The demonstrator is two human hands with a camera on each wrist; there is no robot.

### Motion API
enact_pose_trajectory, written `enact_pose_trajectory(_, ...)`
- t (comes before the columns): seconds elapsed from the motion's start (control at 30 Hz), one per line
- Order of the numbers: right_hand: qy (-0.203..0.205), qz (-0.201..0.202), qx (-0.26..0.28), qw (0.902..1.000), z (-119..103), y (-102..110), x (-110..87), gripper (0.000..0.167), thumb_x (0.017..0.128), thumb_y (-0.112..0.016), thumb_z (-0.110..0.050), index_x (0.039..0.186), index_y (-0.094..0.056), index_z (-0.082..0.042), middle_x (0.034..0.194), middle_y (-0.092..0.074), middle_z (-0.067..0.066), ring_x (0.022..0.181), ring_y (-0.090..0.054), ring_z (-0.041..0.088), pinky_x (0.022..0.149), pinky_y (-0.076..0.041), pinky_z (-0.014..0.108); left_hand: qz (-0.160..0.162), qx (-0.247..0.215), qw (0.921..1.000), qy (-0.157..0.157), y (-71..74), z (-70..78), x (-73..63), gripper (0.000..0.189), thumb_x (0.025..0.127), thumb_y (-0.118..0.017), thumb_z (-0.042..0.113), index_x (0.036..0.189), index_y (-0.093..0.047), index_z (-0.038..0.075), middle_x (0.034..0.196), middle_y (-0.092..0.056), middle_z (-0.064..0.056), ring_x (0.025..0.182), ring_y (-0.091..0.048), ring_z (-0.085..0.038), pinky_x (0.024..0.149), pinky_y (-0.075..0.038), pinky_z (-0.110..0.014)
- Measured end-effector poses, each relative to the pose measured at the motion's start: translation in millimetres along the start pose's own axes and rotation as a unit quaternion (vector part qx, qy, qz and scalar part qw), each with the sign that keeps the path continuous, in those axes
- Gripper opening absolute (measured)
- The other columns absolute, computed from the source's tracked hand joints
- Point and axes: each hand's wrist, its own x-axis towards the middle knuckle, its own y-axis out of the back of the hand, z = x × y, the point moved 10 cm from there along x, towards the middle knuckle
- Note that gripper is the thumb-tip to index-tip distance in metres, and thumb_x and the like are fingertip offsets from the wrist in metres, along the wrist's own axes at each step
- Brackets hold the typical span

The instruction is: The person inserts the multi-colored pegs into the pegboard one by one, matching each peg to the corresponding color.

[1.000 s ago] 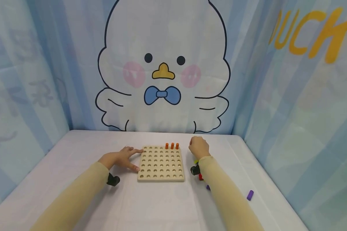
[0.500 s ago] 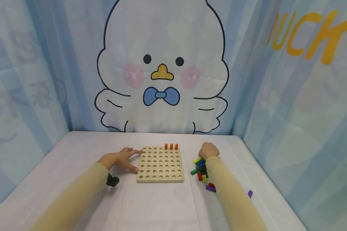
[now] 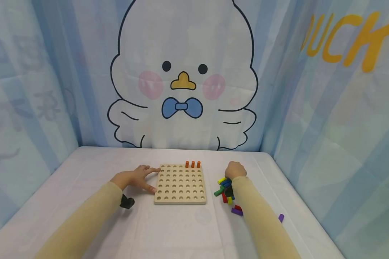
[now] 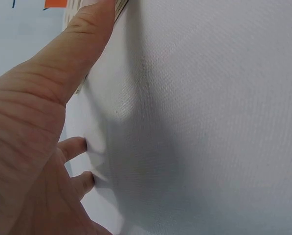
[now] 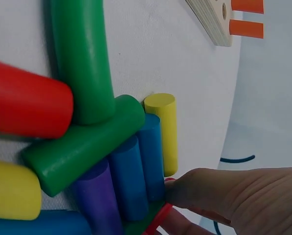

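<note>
A square wooden pegboard point(image 3: 180, 183) with rows of round holes lies mid-table. Several orange pegs point(image 3: 192, 164) stand in its far row, toward the right. My left hand point(image 3: 134, 179) has thumb and index finger spread along the board's left edge; the left wrist view shows the thumb point(image 4: 82, 41) on the board. My right hand point(image 3: 235, 169) is over the far end of a pile of coloured pegs. In the right wrist view its thumb and a finger pinch a red peg point(image 5: 158, 219), mostly hidden, beside blue pegs point(image 5: 128, 181) and a yellow peg point(image 5: 161, 134).
Green point(image 3: 218, 192), red, blue and yellow pegs lie heaped right of the board, partly under the right forearm. A purple peg point(image 3: 237, 212) lies at the near end of the pile, and another purple peg point(image 3: 281, 218) lies apart, far right. Curtains surround the table.
My right hand has moved right and slightly nearer, from beside the board's far right corner to the peg pile, exposing more pegs. The left hand keeps its place at the board.
</note>
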Motion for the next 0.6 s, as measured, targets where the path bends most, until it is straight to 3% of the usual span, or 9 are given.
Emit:
enact_pose_trajectory(0.37,0.021,0.024,0.009,0.9994,-5,3,7.1,0.019,0.096,-0.063,-0.008,0.106,-0.071,0.006,0.088,-0.068,0.015,0.072,-0.063,0.027,0.069,-0.059,0.039,-0.001,0.001,1.0000,0.001,2.4,1.2,-0.9,0.105,0.079,-0.080,0.065,0.163,-0.031,0.027,0.168,-0.020,-0.028,0.155,-0.016,-0.051,0.117,-0.021,-0.077)
enact_pose_trajectory(0.6,0.055,0.029,0.052,0.9967,-19,8,2.4,0.016,0.091,-0.067,-0.006,0.103,-0.073,0.004,0.101,-0.075,0.017,0.083,-0.068,0.027,0.080,-0.061,0.041,-0.005,-0.007,0.9999,0.006,0.7,-0.4,-0.5,0.105,0.079,-0.081,0.065,0.164,-0.031,0.027,0.168,-0.018,-0.027,0.154,-0.015,-0.051,0.116,-0.020,-0.078)
